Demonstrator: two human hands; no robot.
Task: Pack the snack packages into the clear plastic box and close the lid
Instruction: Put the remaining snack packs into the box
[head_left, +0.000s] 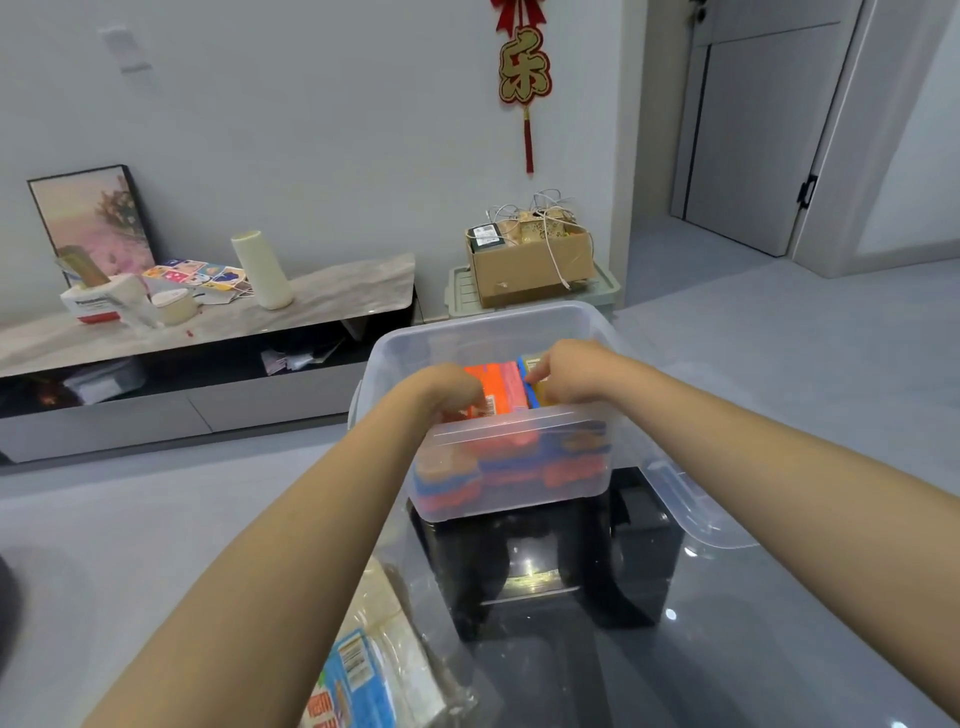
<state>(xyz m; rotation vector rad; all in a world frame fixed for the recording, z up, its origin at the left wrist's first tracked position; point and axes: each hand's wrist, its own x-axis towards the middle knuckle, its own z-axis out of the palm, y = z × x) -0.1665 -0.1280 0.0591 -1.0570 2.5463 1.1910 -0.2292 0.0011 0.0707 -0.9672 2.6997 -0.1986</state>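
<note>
Box: clear plastic box (511, 467) stood open on a dark glossy table (727, 623), near its far edge.
Contents: orange snack packages (496, 389) and blue-and-yellow ones (535, 387) stood packed side by side; more orange and blue showed through the front wall.
Lid: clear lid (696, 514) lay off the box, leaning at its right side.
Left hand (447, 389): reached over the front rim, fingers curled onto an orange package; grip partly hidden.
Right hand (566, 371): inside the box, fingertips pinched at a blue package's top edge.
Unpacked: bagged snack bundle (363, 665) lay on the table's near left edge.
Surroundings: low cabinet (208, 332) and cardboard carton (530, 265) stood well beyond, along the wall.
</note>
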